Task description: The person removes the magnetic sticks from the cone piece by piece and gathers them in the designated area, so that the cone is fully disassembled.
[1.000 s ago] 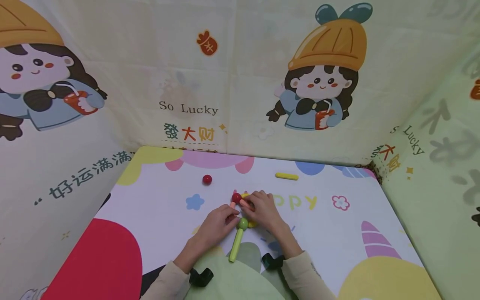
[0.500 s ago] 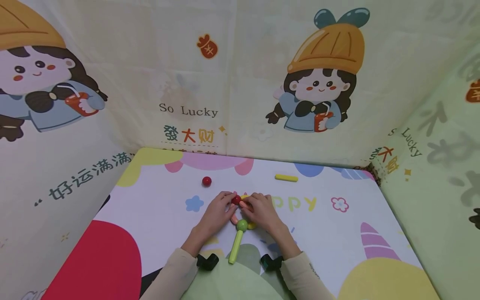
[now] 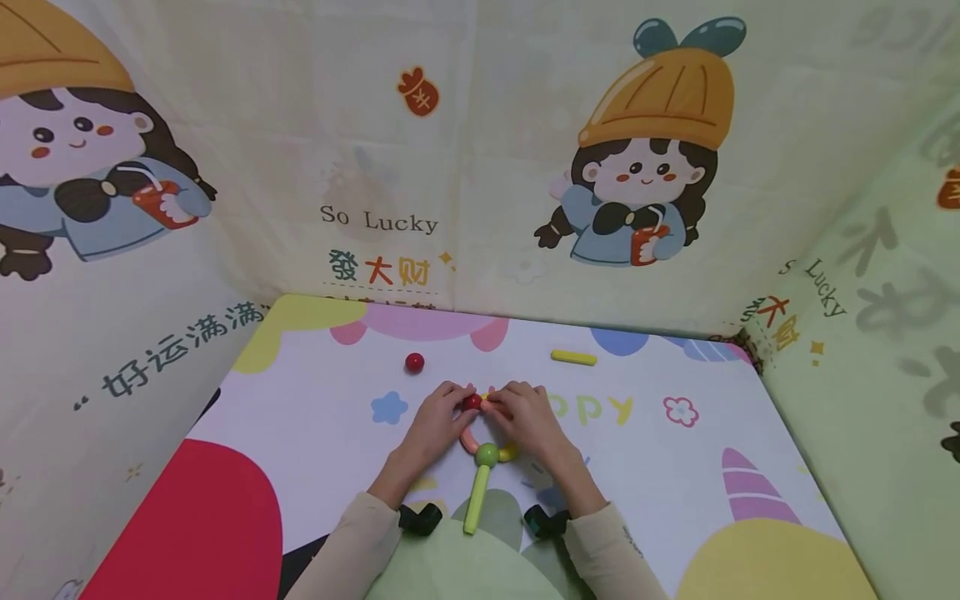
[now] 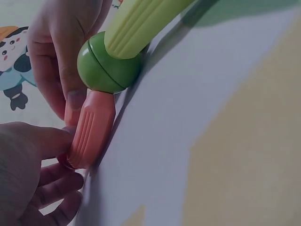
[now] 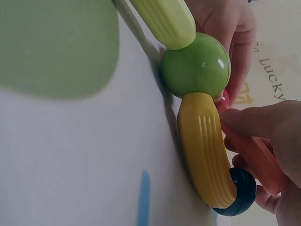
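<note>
My left hand (image 3: pixel 433 423) pinches a red ball (image 3: pixel 472 402) at the end of a curved salmon rod (image 4: pixel 93 129). With thumb and fingers, my right hand (image 3: pixel 531 421) holds an orange rod (image 5: pixel 256 162), one end at the red ball. A green ball (image 3: pixel 487 454) joins the salmon rod, a curved yellow rod (image 5: pixel 204 150) and a straight light-green rod (image 3: pixel 476 500) that points toward me. In the right wrist view a dark ball (image 5: pixel 243 190) sits at the yellow rod's far end. My fingers partly hide the red ball.
A loose red ball (image 3: pixel 415 362) lies behind and left of my hands. Further right at the back is a loose yellow rod (image 3: pixel 573 357). Printed fabric walls (image 3: pixel 495 292) stand at the table's back and sides. The white tabletop (image 3: pixel 330 467) carries colourful printed shapes.
My left hand has moved up from beside the salmon rod to grip the red ball. My right hand stays by it with the orange rod. The joined pieces have shifted slightly.
</note>
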`<state>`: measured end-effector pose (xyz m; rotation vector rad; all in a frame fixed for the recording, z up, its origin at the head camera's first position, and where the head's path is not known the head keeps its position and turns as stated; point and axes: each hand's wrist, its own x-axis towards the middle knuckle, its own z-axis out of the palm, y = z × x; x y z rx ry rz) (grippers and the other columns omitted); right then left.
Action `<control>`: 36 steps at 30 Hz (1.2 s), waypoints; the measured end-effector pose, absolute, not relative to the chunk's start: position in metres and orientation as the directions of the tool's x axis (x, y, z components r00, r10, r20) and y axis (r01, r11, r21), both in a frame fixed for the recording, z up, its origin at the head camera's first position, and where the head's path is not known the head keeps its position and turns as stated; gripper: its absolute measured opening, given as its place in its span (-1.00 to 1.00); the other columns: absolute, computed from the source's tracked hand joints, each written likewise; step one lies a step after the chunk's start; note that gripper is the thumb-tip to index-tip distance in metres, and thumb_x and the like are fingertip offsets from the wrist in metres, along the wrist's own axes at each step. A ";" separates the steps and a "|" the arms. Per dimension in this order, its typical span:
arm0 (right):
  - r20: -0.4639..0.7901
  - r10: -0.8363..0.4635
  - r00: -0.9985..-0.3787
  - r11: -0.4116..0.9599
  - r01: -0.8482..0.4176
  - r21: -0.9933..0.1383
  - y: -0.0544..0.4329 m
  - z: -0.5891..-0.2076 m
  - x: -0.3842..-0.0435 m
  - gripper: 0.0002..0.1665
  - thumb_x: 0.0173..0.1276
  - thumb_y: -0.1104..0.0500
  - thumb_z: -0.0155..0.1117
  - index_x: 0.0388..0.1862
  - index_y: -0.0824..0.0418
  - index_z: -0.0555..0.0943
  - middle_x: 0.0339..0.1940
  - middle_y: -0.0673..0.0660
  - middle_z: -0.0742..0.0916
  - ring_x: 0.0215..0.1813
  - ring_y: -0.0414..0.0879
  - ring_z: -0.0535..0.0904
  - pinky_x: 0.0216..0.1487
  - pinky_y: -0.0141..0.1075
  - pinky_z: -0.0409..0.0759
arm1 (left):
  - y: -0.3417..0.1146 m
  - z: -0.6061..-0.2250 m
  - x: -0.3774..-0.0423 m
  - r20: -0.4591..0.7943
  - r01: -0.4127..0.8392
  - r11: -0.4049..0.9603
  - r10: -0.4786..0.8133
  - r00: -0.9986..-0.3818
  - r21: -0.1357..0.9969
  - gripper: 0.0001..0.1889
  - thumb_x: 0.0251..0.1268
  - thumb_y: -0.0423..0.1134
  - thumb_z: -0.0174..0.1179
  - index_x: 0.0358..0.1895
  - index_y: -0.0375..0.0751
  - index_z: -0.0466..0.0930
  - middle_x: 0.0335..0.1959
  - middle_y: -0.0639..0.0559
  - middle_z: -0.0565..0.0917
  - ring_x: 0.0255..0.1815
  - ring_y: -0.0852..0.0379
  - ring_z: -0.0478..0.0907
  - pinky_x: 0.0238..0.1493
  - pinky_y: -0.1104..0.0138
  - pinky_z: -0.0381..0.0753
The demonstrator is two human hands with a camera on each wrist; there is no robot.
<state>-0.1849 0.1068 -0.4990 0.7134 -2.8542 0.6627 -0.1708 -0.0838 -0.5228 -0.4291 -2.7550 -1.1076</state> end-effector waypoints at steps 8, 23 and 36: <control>0.259 -0.423 -0.868 0.782 -0.494 -0.379 0.110 -0.500 -0.188 -0.64 0.32 -0.01 0.42 0.04 0.09 0.75 -0.14 0.06 0.75 -0.05 -0.03 0.56 -0.04 -0.20 0.40 | -0.081 -0.521 -0.170 0.259 0.330 0.689 0.209 -0.943 0.646 -0.55 0.28 -0.23 0.37 0.22 -0.24 0.61 0.09 -0.08 0.67 0.13 0.02 0.63 0.23 0.16 0.62; 0.289 -0.427 -0.857 0.769 -0.512 -0.383 0.114 -0.512 -0.190 -0.68 0.36 0.11 0.37 0.07 0.13 0.73 -0.11 0.05 0.71 -0.07 -0.07 0.52 0.01 -0.21 0.59 | -0.079 -0.523 -0.170 0.254 0.331 0.682 0.215 -0.943 0.652 -0.55 0.28 -0.22 0.36 0.22 -0.24 0.62 0.09 -0.08 0.67 0.15 -0.01 0.63 0.24 0.14 0.61; 0.321 -0.374 -0.870 0.751 -0.487 -0.445 0.129 -0.503 -0.193 -0.71 0.34 0.21 0.37 0.05 0.12 0.72 -0.08 0.01 0.68 -0.02 -0.10 0.48 0.06 -0.22 0.63 | -0.081 -0.526 -0.172 0.249 0.309 0.675 0.188 -0.950 0.670 -0.57 0.31 -0.23 0.34 0.22 -0.26 0.62 0.10 -0.12 0.67 0.13 -0.03 0.64 0.20 0.14 0.64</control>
